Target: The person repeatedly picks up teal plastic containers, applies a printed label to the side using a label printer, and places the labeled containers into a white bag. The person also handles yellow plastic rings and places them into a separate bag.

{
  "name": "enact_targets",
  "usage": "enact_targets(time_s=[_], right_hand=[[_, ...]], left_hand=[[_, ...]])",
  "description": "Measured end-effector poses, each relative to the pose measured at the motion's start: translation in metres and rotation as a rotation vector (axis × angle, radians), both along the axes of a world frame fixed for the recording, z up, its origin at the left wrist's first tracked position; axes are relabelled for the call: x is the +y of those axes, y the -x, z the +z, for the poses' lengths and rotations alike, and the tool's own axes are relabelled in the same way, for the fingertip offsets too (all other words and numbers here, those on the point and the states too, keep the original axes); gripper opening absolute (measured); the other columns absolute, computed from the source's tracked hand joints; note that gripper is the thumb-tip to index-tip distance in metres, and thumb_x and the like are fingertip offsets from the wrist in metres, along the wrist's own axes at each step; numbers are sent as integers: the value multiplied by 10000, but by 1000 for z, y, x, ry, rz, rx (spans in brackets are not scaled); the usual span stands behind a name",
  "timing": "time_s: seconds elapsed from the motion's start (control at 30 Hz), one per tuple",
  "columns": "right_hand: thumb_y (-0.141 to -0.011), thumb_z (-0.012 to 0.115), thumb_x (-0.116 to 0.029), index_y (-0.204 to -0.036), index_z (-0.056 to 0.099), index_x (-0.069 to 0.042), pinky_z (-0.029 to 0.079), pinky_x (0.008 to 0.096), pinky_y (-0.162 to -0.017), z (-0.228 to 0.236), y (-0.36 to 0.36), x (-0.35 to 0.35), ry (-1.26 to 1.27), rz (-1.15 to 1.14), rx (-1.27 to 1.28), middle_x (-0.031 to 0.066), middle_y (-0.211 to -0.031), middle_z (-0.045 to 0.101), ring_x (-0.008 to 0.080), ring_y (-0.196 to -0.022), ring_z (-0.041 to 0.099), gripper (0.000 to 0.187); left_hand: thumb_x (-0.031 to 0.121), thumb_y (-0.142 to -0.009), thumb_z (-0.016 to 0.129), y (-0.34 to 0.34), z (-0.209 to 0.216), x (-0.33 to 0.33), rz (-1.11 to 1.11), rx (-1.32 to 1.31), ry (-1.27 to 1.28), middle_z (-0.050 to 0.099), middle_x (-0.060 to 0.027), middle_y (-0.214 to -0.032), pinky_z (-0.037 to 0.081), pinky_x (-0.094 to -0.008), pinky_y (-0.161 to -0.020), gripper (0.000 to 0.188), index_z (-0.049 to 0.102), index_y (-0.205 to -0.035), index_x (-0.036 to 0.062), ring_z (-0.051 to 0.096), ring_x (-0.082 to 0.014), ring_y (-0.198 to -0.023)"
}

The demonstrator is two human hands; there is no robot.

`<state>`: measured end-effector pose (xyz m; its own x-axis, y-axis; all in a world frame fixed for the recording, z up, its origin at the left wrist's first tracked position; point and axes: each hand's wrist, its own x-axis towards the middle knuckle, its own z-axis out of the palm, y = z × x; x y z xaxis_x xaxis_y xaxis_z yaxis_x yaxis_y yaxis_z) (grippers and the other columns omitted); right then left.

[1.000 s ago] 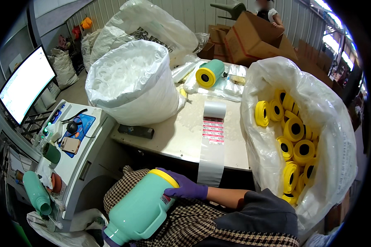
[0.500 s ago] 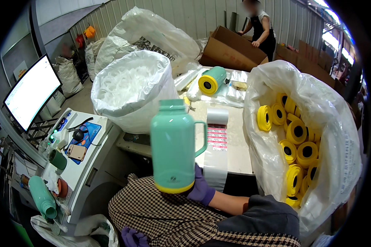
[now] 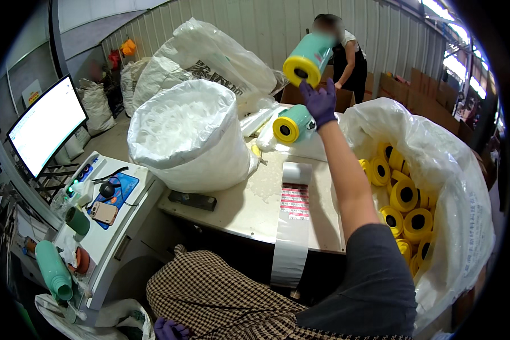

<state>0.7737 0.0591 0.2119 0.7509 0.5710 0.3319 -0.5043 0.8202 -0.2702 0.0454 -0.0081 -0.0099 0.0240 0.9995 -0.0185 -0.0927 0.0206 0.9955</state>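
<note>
A turquoise bottle with a yellow base is in the air above the far side of the table, lying nearly on its side. My right hand, in a purple glove, reaches up just below that base with fingers spread; the fingertips meet or nearly meet its edge, and I see no grip around it. A similar bottle lies on clear plastic on the table underneath. Low in the view, my left hand, also purple-gloved, rests by my checked apron, fingers loosely apart and partly cut off.
A co-worker stands behind an open cardboard box. At right, a big plastic bag holds several yellow parts; a white sack of translucent rings stands left. A label strip hangs over the table's front edge. Another turquoise bottle lies left.
My right hand has swung from over my lap up to the far side of the table, and the turquoise bottle it held is now there, tipped over. The co-worker has bent forward.
</note>
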Motion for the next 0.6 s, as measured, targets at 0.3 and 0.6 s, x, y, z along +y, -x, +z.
enact_targets(time_s=[0.3,0.6], right_hand=[[-1052,546,-244,-1409,493,-112,537,395,-949,-95,232,67,342,397,-417,41,-1039,629,189,-994,649,385],[-881,701,-179,-1271,611,42,504,388,-971,-188,443,-42,425,809,-1090,144,-1225,588,266,-1087,645,457]], left_hand=[[168,-1053,498,24,14,-26,205,180,-6,557,-76,-939,462,-277,-709,247,526,-1234,2,511,-144,-775],[200,-1019,603,230,-122,-131,814,-118,317,584,-12,-880,531,-284,-650,210,585,-1197,90,582,-117,-710]])
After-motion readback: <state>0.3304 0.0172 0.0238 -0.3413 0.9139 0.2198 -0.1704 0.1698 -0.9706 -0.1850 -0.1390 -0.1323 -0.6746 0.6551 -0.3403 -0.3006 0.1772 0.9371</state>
